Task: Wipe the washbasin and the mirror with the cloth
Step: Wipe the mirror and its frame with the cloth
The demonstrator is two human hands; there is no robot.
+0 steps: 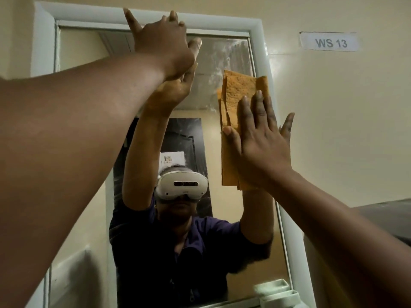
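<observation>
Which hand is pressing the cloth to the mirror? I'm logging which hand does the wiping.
The right hand: its flat palm pins the orange cloth against the mirror. The left hand is bare, braced near the top frame.

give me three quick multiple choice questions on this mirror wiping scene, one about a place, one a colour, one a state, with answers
1. Where on the mirror is the cloth pressed?
A. along its right edge
B. bottom left corner
C. dead centre

2. What colour is the cloth?
A. blue
B. orange
C. white

3. How is the right hand on the cloth?
A. clenched in a fist
B. pinching one corner
C. flat, fingers spread

Answers:
1 A, the cloth lies beside the white frame on the right.
2 B, it is orange-tan all over.
3 C, palm and open fingers press it to the glass, while the left hand rests at the top.
</observation>
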